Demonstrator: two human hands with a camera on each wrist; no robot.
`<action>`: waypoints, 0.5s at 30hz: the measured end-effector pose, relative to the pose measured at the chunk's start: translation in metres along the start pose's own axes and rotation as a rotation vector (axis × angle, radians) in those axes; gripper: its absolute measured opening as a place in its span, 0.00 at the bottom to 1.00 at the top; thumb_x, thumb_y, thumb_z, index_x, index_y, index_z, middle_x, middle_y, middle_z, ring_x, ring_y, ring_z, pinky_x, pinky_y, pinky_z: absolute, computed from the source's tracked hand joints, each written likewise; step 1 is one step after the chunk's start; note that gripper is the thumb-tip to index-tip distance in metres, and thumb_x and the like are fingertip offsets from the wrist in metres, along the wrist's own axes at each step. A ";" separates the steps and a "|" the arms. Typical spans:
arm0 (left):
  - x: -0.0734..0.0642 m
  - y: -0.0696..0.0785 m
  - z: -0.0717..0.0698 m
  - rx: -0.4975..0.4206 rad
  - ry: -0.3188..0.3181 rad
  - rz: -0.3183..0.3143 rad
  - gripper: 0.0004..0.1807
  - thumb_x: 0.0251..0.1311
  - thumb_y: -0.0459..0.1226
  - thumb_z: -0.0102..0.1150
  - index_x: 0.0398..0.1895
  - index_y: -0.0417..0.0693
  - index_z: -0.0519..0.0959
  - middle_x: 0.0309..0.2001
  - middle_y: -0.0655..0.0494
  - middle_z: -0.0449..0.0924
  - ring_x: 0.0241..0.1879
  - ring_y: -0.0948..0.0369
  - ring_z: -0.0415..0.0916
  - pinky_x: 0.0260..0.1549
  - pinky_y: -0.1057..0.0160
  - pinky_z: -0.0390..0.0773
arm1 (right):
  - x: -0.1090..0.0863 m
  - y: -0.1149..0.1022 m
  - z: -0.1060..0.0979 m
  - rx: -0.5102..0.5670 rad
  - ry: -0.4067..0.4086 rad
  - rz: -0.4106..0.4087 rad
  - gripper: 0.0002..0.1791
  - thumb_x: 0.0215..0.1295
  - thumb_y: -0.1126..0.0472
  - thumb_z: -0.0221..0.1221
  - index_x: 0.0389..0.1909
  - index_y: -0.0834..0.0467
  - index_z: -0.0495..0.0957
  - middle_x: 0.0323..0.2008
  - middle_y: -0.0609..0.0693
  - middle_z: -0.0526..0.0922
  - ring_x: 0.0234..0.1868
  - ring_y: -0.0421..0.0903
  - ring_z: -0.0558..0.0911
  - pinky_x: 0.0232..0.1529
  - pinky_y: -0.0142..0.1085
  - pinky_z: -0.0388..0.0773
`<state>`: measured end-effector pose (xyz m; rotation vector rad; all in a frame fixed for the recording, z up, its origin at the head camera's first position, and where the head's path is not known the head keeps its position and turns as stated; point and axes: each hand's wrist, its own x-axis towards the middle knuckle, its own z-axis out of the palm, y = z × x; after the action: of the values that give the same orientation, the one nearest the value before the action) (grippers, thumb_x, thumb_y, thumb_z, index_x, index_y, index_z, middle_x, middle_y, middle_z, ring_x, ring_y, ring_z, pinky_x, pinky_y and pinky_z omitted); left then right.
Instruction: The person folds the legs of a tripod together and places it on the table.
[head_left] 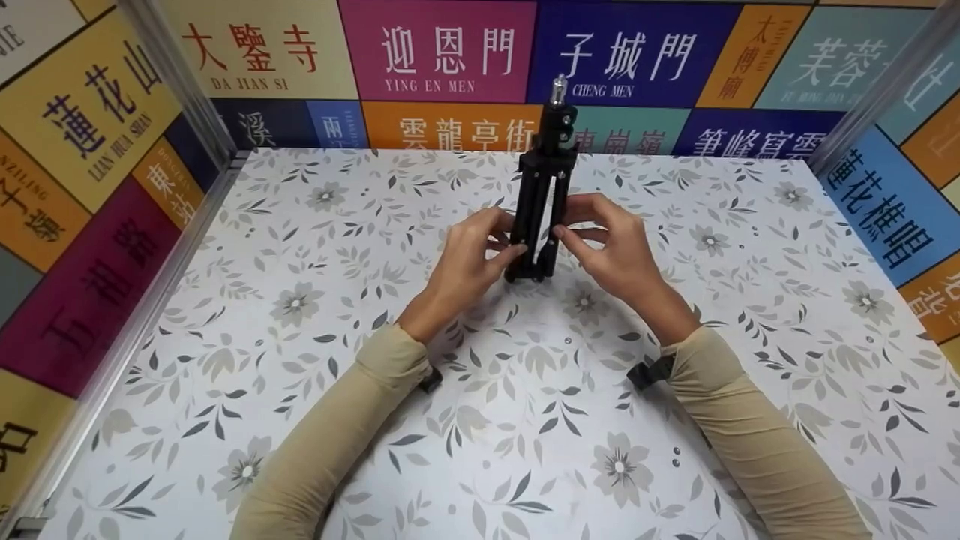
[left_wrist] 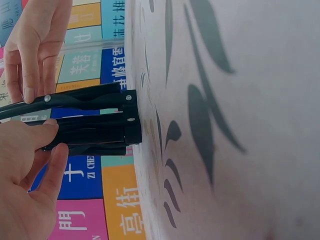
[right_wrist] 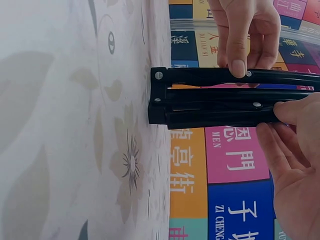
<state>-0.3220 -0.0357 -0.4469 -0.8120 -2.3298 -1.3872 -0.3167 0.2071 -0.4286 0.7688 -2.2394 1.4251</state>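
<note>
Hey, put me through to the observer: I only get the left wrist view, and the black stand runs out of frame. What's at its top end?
Observer: A silver tip crowns the black stand.
Operator: My picture cuts off past the hands. What covers the forearms?
Observer: Beige sleeves, on both arms.
Operator: Anything by the cuffs?
Observer: Yes, a small black object juts out beside each one.

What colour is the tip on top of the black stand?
Shiny silver. The tip shows best in the head view.
</note>
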 end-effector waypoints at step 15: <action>-0.001 0.001 0.000 -0.015 0.002 0.006 0.09 0.68 0.30 0.72 0.49 0.40 0.84 0.46 0.49 0.89 0.46 0.59 0.88 0.48 0.72 0.90 | -0.001 0.001 0.007 0.027 0.034 -0.005 0.19 0.71 0.67 0.71 0.60 0.60 0.83 0.52 0.52 0.90 0.52 0.47 0.90 0.52 0.32 0.91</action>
<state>-0.3208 -0.0361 -0.4468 -0.8210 -2.3158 -1.4045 -0.3168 0.2011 -0.4332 0.7532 -2.1956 1.4577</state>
